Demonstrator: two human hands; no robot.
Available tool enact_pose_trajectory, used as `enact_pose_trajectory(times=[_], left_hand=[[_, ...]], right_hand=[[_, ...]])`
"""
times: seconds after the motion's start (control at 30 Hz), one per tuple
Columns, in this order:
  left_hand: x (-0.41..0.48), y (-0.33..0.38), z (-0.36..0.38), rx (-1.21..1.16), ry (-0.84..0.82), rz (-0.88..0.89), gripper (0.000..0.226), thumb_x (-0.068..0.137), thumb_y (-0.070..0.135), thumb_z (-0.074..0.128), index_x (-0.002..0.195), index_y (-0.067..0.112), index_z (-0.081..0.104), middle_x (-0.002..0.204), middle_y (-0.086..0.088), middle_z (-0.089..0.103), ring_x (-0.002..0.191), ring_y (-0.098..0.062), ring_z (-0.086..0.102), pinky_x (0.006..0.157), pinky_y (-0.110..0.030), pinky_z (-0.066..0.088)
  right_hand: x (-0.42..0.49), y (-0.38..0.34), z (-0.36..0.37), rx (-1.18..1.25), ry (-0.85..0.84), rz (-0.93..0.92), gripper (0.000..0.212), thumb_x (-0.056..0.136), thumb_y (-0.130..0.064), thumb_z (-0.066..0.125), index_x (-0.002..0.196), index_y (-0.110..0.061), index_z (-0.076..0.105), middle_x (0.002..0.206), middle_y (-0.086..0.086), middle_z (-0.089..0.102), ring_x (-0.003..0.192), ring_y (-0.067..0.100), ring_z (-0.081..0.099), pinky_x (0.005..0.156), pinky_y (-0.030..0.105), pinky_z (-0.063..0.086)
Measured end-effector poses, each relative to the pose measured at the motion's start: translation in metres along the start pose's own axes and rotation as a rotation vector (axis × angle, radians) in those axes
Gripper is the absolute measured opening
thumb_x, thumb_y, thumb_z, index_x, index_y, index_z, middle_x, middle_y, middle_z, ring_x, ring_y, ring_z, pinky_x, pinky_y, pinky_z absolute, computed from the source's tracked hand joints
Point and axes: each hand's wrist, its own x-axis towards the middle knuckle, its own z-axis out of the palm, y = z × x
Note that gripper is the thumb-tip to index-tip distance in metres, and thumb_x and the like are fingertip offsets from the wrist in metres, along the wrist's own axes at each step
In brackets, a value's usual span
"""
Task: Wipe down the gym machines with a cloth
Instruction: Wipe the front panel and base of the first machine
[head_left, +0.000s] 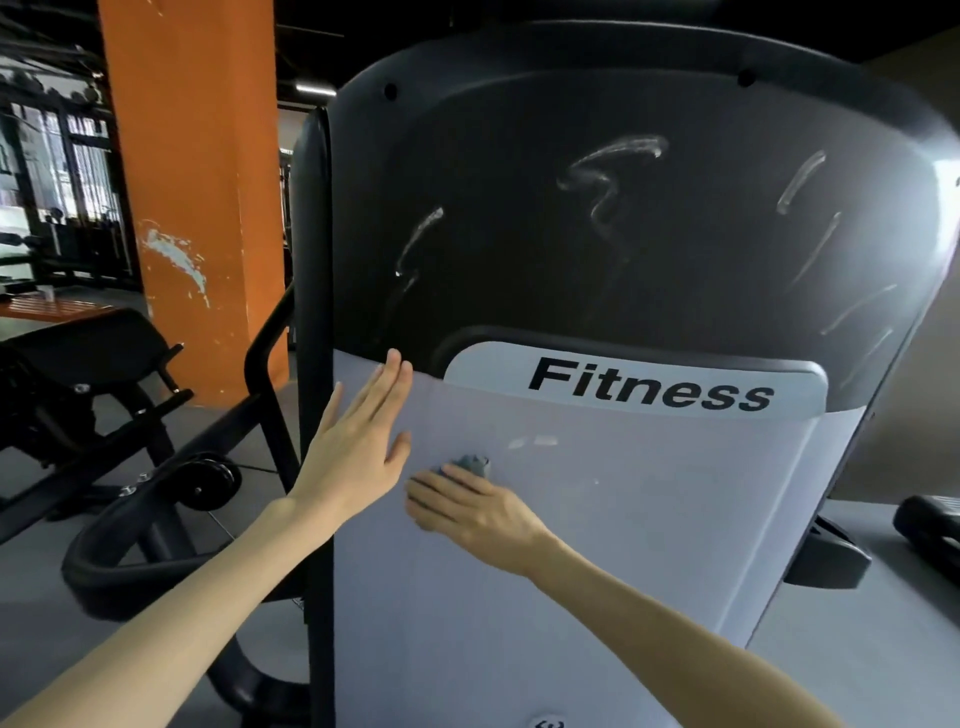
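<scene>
Held two bare forearms (156, 629) up from the bottom edge. Flanked at left by orange pillar (192, 182), black bench (88, 343) and black frame tube (260, 358). Pressed left hand (358, 441) flat, fingers straight, on upright pale machine panel (623, 545). Gripped bunched grey cloth (471, 463) under right hand (467, 506) against panel's left part, below "Fitness" label (649, 389); cloth's axis unclear.
</scene>
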Motion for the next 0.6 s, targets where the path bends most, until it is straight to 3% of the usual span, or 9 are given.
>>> enact_pose_trajectory(times=[0.07,0.17,0.27,0.3,0.37,0.43,0.47,0.53,0.6], left_hand=[[0.0,0.0,-0.001,-0.021,0.011,0.006,0.078,0.095,0.026,0.059,0.156,0.014,0.013,0.164,-0.001,0.003,0.146,-0.01,0.01,0.119,-0.048,0.014],[-0.001,0.002,0.0,-0.041,0.001,0.003,0.077,0.097,0.026,0.053,0.155,0.018,0.003,0.163,0.002,-0.005,0.148,-0.009,0.004,0.12,-0.044,0.006],[-0.002,0.007,0.002,-0.035,0.022,-0.013,0.079,0.095,0.023,0.055,0.155,0.014,0.005,0.163,-0.003,0.0,0.149,-0.017,0.012,0.118,-0.046,0.01],[-0.002,0.009,0.003,-0.032,0.034,-0.017,0.079,0.093,0.022,0.059,0.155,0.01,0.01,0.163,-0.006,0.004,0.148,-0.021,0.018,0.118,-0.049,0.015],[-0.001,0.012,0.005,-0.01,0.047,-0.009,0.08,0.091,0.022,0.064,0.154,0.003,0.019,0.162,-0.012,0.012,0.146,-0.027,0.026,0.115,-0.052,0.024],[-0.002,0.012,0.006,0.008,0.049,-0.007,0.081,0.089,0.025,0.066,0.153,0.0,0.022,0.161,-0.016,0.015,0.145,-0.031,0.028,0.113,-0.054,0.028],[-0.002,0.012,0.006,0.011,0.049,-0.004,0.081,0.089,0.026,0.065,0.153,0.0,0.022,0.161,-0.017,0.015,0.145,-0.031,0.028,0.112,-0.054,0.028],[-0.002,0.013,0.006,0.013,0.05,0.0,0.081,0.091,0.031,0.06,0.154,0.003,0.017,0.162,-0.015,0.011,0.147,-0.029,0.022,0.114,-0.052,0.023],[-0.001,0.015,0.009,0.004,0.045,-0.021,0.081,0.095,0.037,0.051,0.155,0.009,0.004,0.163,-0.009,-0.001,0.15,-0.024,0.009,0.117,-0.048,0.012]], right_hand=[[0.012,0.03,-0.019,-0.013,0.113,0.088,0.037,0.099,-0.006,0.047,0.133,-0.012,0.059,0.142,0.007,0.054,0.135,0.024,0.045,0.12,0.041,0.02],[0.019,0.078,-0.052,-0.067,0.238,0.377,0.048,0.094,0.003,0.052,0.14,-0.013,0.052,0.147,0.007,0.047,0.139,0.024,0.04,0.116,0.043,0.029],[0.006,0.072,-0.048,-0.034,0.274,0.564,0.058,0.089,0.008,0.057,0.142,-0.014,0.049,0.149,0.005,0.044,0.142,0.023,0.034,0.118,0.042,0.024],[-0.003,0.058,-0.039,-0.035,0.243,0.544,0.059,0.089,0.009,0.053,0.143,-0.015,0.047,0.15,0.004,0.043,0.144,0.023,0.031,0.12,0.041,0.019],[-0.024,0.027,-0.02,-0.05,0.101,0.305,0.055,0.092,0.004,0.042,0.144,-0.017,0.045,0.152,0.002,0.04,0.145,0.021,0.028,0.122,0.039,0.012],[-0.038,0.014,-0.014,-0.077,-0.038,0.04,0.047,0.1,-0.002,0.035,0.144,-0.015,0.045,0.153,0.002,0.04,0.143,0.02,0.033,0.122,0.039,0.013],[-0.038,0.017,-0.017,-0.086,-0.048,0.014,0.047,0.101,-0.003,0.033,0.145,-0.015,0.044,0.153,0.002,0.039,0.142,0.02,0.034,0.122,0.039,0.014],[-0.026,0.035,-0.031,-0.082,0.038,0.193,0.054,0.096,0.004,0.033,0.146,-0.015,0.041,0.154,0.003,0.037,0.143,0.02,0.033,0.121,0.038,0.017],[-0.008,0.056,-0.046,-0.064,0.147,0.504,0.066,0.086,0.012,0.04,0.147,-0.014,0.039,0.155,0.003,0.034,0.145,0.02,0.028,0.122,0.039,0.016]])
